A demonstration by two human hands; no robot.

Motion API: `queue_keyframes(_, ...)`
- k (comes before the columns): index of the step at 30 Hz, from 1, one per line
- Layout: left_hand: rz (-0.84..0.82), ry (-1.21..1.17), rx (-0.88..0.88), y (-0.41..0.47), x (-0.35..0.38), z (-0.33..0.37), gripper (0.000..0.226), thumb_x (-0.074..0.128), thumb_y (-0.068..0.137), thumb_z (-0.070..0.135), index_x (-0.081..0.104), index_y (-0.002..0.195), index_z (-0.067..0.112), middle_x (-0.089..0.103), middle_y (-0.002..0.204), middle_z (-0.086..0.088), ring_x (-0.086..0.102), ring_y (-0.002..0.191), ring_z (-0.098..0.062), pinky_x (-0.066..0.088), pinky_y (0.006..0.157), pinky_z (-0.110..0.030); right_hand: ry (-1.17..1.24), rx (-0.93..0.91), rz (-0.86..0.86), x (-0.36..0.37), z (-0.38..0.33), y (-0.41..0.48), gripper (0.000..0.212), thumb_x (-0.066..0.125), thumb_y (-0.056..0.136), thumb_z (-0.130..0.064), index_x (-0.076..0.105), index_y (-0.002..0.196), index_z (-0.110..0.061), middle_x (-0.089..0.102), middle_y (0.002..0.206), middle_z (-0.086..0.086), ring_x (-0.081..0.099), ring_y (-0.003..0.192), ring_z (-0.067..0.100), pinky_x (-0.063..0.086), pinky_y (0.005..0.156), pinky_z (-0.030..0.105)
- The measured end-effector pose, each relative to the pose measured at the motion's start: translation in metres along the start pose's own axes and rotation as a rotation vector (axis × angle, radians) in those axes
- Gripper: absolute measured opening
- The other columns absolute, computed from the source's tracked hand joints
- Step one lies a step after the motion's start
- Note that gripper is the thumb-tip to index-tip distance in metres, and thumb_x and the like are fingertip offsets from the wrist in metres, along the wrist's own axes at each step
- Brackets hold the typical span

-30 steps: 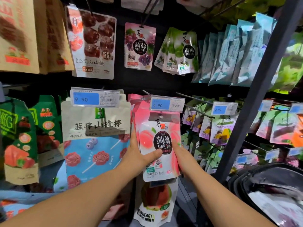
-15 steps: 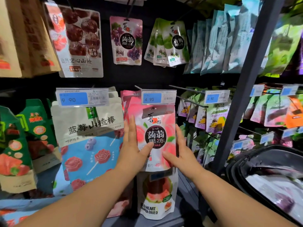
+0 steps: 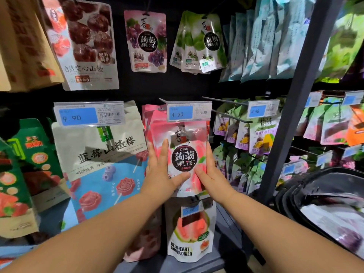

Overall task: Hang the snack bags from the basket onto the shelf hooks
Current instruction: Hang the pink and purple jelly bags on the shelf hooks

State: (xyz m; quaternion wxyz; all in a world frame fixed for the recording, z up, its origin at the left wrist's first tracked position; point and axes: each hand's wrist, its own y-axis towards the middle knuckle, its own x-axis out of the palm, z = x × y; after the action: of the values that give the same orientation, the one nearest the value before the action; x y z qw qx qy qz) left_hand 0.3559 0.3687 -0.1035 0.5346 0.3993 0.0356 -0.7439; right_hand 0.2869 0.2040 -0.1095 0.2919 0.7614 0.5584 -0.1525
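At the middle of the shelf, under the 4.90 tag (image 3: pixel 189 113), both hands press flat on the pink bag (image 3: pixel 183 154). The left hand (image 3: pixel 163 174) lies along its left edge, fingers straight and pointing up, thumb crossing the lower front. The right hand (image 3: pixel 209 174) mirrors it on the right edge, fingers up along the side, thumb angled inward over the print. Neither hand pinches; the palms and spread fingers squeeze the bag lightly from both sides. The bag hangs at the front of a row of like pink bags on one hook (image 3: pixel 163 100), its top tucked behind the tag, so whether the hole is fully seated cannot be told.

It is probably a light, soft pouch with a glossy, somewhat slippery film that bends and crinkles. The sealed side edges and the stiffer top strip near the hole are likely the best places to hold it.

Both forearms reach forward and upward, converging at the bag, wrists nearly straight. The basket (image 3: pixel 295 196) sits low at right, with more bags inside.
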Motion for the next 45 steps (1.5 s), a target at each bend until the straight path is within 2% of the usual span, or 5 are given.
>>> queue_keyframes(11,0.023,-0.013,-0.042,0.027,0.006,-0.015,0.108,0.075,0.082,0.045,-0.017,0.136,0.059,-0.037,0.156,0.003,-0.011,0.151,-0.025,0.013,0.122,-0.05,-0.036,0.07,-0.029,0.007,0.005,0.032,0.07,0.032,0.106,-0.039,-0.02,0.153,-0.032,0.052,0.14,0.019,0.051,0.126,0.033,0.037,0.094,0.033)
queue_keyframes(20,0.071,-0.022,-0.08,0.04,0.017,-0.016,0.107,0.073,0.083,0.045,-0.017,0.14,0.058,-0.039,0.155,0.0,-0.014,0.151,-0.027,0.011,0.12,-0.052,-0.082,0.068,-0.027,0.008,0.013,0.052,0.069,0.033,0.106,-0.039,-0.017,0.152,-0.043,0.063,0.109,0.007,0.062,0.096,0.027,0.05,0.087,0.041)
queue_keyframes(33,0.094,-0.022,-0.057,0.027,0.017,-0.004,0.105,0.068,0.087,0.046,-0.021,0.142,0.048,-0.049,0.143,0.012,-0.025,0.148,-0.018,0.007,0.12,-0.044,-0.106,0.156,-0.03,0.006,0.006,0.044,0.068,0.029,0.105,-0.048,-0.017,0.154,-0.037,0.062,0.125,0.017,0.062,0.105,0.031,0.049,0.091,0.042)
queue_keyframes(40,0.12,-0.019,-0.106,0.016,0.015,0.011,0.096,0.066,0.09,0.042,-0.004,0.155,0.036,-0.033,0.158,-0.001,-0.02,0.149,-0.021,0.003,0.121,-0.044,-0.181,0.189,-0.041,0.002,-0.007,0.031,0.067,0.024,0.104,-0.051,-0.015,0.155,-0.032,0.059,0.129,0.024,0.06,0.098,0.03,0.041,0.078,0.035)
queue_keyframes(45,0.222,0.049,-0.194,0.0,0.016,0.033,0.081,0.064,0.092,0.037,0.015,0.156,0.026,-0.005,0.162,-0.004,-0.003,0.149,-0.026,0.015,0.119,-0.051,-0.232,0.213,-0.087,-0.011,-0.003,0.02,0.067,0.027,0.104,-0.053,-0.014,0.155,-0.036,0.056,0.136,0.021,0.06,0.111,0.034,0.046,0.095,0.041)
